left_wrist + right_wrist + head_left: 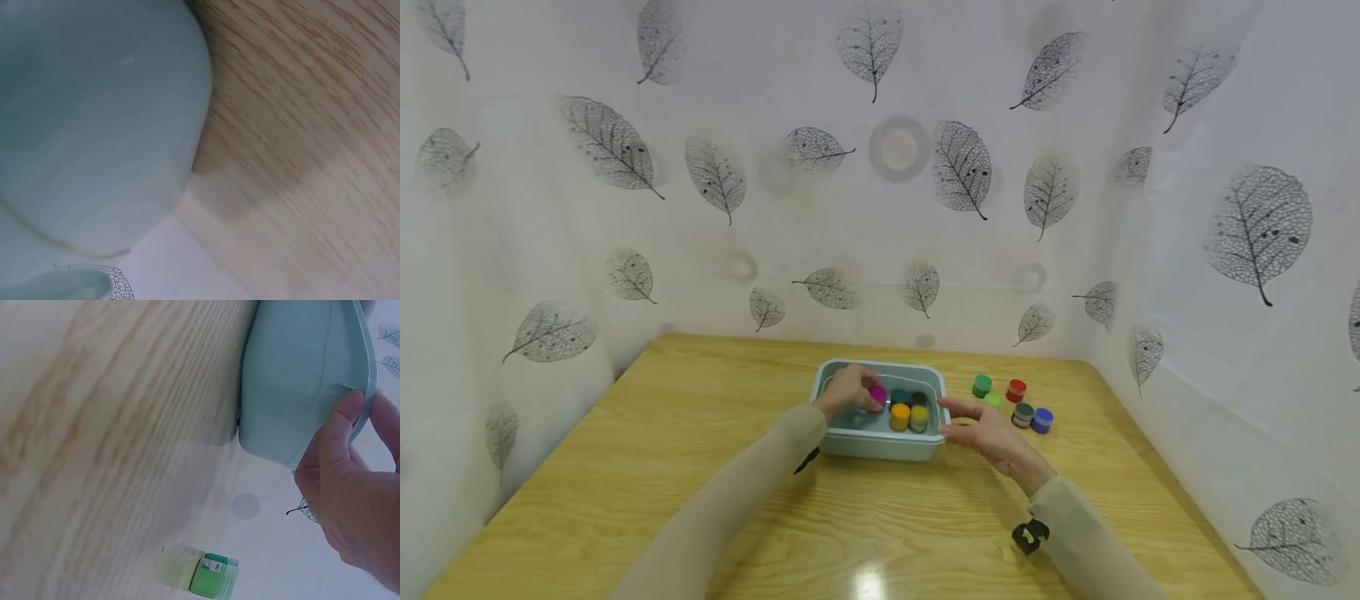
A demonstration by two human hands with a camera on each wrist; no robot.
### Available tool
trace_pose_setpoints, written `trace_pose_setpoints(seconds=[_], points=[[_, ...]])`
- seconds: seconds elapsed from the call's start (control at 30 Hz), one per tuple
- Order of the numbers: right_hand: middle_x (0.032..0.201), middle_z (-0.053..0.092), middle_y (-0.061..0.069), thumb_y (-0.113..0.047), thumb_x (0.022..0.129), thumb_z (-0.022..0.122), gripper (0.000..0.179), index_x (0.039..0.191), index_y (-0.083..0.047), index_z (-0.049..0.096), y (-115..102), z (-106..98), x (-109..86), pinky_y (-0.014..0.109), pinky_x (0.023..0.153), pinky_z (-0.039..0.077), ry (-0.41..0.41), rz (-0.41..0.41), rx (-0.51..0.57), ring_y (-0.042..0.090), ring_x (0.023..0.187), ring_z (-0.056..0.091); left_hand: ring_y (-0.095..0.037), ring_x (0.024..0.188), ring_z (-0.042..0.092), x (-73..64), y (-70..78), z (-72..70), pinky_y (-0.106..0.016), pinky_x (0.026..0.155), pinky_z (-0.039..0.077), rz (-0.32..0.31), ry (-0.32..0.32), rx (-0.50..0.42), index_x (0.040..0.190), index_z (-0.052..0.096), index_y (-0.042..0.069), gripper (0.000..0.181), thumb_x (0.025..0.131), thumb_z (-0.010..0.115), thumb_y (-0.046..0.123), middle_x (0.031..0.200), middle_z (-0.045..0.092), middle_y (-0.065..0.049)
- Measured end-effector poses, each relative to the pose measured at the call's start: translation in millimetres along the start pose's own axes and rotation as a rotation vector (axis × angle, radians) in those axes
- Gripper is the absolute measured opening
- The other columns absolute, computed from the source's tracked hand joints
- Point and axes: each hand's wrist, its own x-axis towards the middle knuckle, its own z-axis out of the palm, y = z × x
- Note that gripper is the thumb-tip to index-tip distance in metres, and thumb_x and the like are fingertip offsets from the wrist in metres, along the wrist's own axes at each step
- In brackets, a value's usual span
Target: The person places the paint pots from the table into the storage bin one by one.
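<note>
A pale blue-green plastic bin [880, 447] stands on the wooden table. My left hand [848, 390] reaches over its left side and pinches a small magenta paint jar [877, 394] inside. Near that jar sit an orange-lidded jar [899, 417], a yellow-lidded jar [919, 418], a dark teal jar [899, 397] and a black-lidded jar [918, 399]. At the bin's right end, my right hand [992, 435] holds the rim between thumb and fingers, as the right wrist view shows. The left wrist view shows the bin's wall [112, 125], with the left hand out of sight.
Right of the bin stand a green jar [982, 385], a red jar [1016, 390], a dark green jar [1022, 415] and a blue jar [1042, 420]. A light green jar [992, 400] is partly hidden by my right hand. Leaf-print curtains [805, 217] surround the table [715, 383].
</note>
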Motion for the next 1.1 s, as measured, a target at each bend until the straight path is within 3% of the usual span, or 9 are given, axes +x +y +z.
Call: trace_pose_setpoints(seconds=[0.27, 0.7, 1.1], points=[[0.149, 0.033, 0.026, -0.011, 0.092, 0.069, 0.063, 0.147, -0.002, 0.042, -0.4, -0.5, -0.3, 0.038, 0.099, 0.055, -0.007, -0.002, 0.004, 0.014, 0.101, 0.061, -0.022, 0.092, 0.064, 0.3, -2.4, 1.2, -0.034, 0.084, 0.058, 0.043, -0.003, 0.006, 0.107, 0.073, 0.001, 0.042, 0.068, 0.088, 0.003, 0.105, 0.071, -0.012], [0.148, 0.035, 0.025, -0.011, 0.092, 0.069, 0.062, 0.147, -0.004, 0.043, -0.9, -1.2, -0.5, 0.043, 0.102, 0.052, 0.0, -0.002, -0.005, 0.014, 0.102, 0.06, -0.021, 0.084, 0.063, -1.4, -1.1, 2.2, -0.031, 0.074, 0.057, 0.027, 0.038, 0.011, 0.098, 0.072, 0.0, 0.034, 0.069, 0.088, 0.005, 0.097, 0.071, -0.012], [0.15, 0.032, 0.026, -0.013, 0.091, 0.07, 0.063, 0.147, -0.003, 0.042, 1.0, -1.1, 0.1, 0.04, 0.1, 0.054, -0.013, -0.013, -0.009, 0.015, 0.105, 0.059, -0.022, 0.087, 0.063, -3.6, -0.5, -0.3, -0.034, 0.078, 0.057, 0.04, 0.02, -0.012, 0.099, 0.071, 0.0, 0.028, 0.074, 0.081, 0.001, 0.099, 0.07, -0.012]])
